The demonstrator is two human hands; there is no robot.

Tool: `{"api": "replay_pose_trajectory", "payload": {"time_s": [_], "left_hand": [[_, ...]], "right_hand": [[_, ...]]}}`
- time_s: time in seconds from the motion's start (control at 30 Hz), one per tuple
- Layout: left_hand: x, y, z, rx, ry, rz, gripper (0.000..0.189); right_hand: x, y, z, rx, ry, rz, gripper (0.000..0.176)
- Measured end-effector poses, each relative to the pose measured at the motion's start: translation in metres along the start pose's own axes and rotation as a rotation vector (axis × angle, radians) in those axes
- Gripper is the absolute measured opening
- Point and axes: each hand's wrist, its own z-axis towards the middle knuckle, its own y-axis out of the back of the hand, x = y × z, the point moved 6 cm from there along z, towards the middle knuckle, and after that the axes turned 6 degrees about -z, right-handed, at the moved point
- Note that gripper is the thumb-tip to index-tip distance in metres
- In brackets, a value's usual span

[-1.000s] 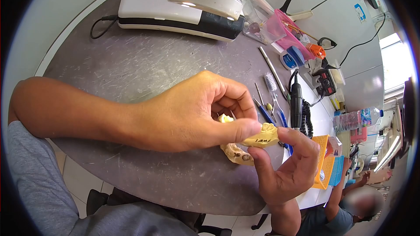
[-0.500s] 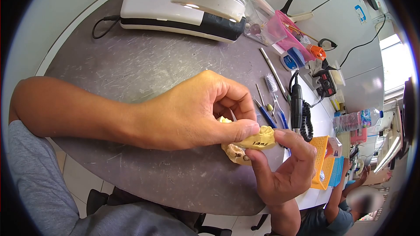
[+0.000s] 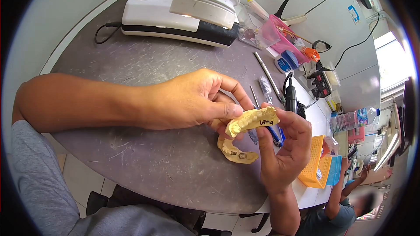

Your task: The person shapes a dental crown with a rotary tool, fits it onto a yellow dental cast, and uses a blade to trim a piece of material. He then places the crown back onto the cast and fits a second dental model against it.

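Pinching the pale yellow, arch-shaped plaster cast by its lettered end, your right hand steadies it above the scratched grey worktop; the grip of your left hand pinches near the other end, probably for balance (the lettering faces you). Just below lies a second cream plaster arch, seemingly within easy reach. Beyond, a black cylindrical handpiece sits aside, presumably leaving room.

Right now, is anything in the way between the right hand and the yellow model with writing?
Nothing visible: the right hand pinches the yellow model directly. The other model, on the table, isn't between them.
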Motion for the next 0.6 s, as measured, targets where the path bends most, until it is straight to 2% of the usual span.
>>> {"api": "replay_pose_trajectory", "payload": {"time_s": [0.17,0.3,0.37,0.47,0.6], "left_hand": [[0.003,-0.001,0.003,0.008,0.033,-0.091,0.038],[-0.001,-0.003,-0.001,-0.022,-0.022,-0.046,0.049],[0.001,-0.005,-0.001,-0.010,-0.008,-0.027,0.052],[0.004,-0.005,0.000,-0.007,-0.013,-0.030,0.058],[0.003,-0.003,0.000,-0.033,-0.085,-0.013,0.062]], "right_hand": [[0.005,0.000,0.007,-0.016,0.153,-0.078,0.034],[0.017,0.009,0.009,-0.046,0.158,-0.183,0.031],[0.000,0.009,0.006,0.038,-0.146,0.067,0.029],[0.000,0.004,0.006,-0.045,-0.257,0.205,0.028],[0.001,0.006,0.006,-0.049,-0.335,0.247,0.022]]}}
